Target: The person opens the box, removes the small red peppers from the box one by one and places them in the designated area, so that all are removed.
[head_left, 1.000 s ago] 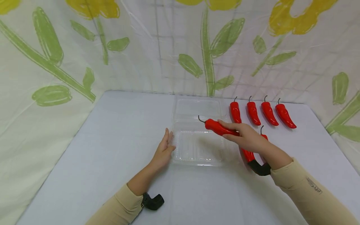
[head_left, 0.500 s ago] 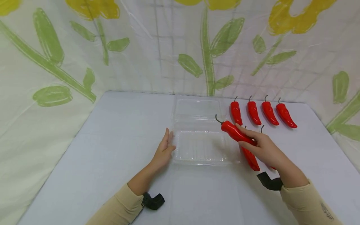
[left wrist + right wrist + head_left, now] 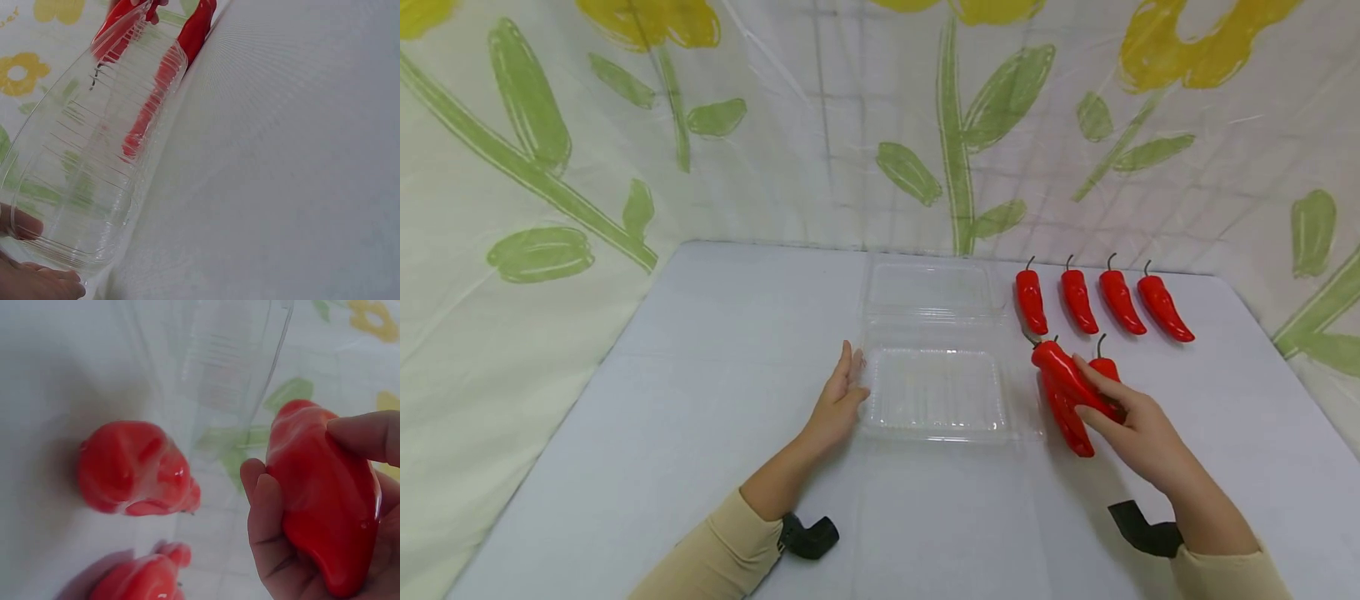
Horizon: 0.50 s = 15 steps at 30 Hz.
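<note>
My right hand pinches a red chili pepper between thumb and fingers, its stem pointing up-left in the head view. The right wrist view shows this pepper along the fingers. Directly beneath or beside it lies another red pepper, partly covered; a third pepper is partly hidden behind the hand. My left hand touches the left side of a clear plastic clamshell box with fingers fairly straight. Its fingertips show through the plastic in the left wrist view.
The box's lid lies folded back toward the flowered cloth backdrop. Several red peppers stand in a row at the back right of the white table. A black camera mount sits on the right wrist.
My right hand has moved right and toward me with its pepper, from over the box to above the front peppers. The left hand and the box stay put.
</note>
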Each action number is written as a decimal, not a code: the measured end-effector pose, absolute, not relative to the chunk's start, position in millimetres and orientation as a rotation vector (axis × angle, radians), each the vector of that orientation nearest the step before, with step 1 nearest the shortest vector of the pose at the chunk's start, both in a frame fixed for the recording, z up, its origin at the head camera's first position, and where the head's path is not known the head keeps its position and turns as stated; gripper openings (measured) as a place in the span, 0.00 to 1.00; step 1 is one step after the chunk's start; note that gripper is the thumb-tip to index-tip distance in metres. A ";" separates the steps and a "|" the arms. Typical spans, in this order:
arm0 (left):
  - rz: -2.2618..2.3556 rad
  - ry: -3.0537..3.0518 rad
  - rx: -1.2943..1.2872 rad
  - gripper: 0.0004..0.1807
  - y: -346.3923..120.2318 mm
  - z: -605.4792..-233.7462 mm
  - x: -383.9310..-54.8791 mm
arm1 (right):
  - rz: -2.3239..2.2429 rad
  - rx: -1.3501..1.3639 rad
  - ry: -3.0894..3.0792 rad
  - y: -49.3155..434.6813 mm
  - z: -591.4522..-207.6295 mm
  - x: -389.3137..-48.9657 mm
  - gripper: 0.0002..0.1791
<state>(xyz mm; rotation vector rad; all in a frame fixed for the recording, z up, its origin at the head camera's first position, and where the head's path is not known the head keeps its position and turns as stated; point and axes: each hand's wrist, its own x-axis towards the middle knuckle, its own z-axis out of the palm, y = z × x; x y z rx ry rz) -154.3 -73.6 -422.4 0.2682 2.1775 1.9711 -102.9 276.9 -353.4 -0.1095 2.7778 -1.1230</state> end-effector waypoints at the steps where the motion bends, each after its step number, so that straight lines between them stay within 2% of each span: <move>1: 1.972 2.176 0.266 0.40 -73.5 -422.1 -154.2 | -1.119 -0.094 2.783 278.4 -354.6 -101.3 0.38; 15: 1.974 2.178 0.256 0.40 -72.7 -421.1 -153.1 | -1.147 0.099 2.859 318.2 -359.1 -95.2 0.37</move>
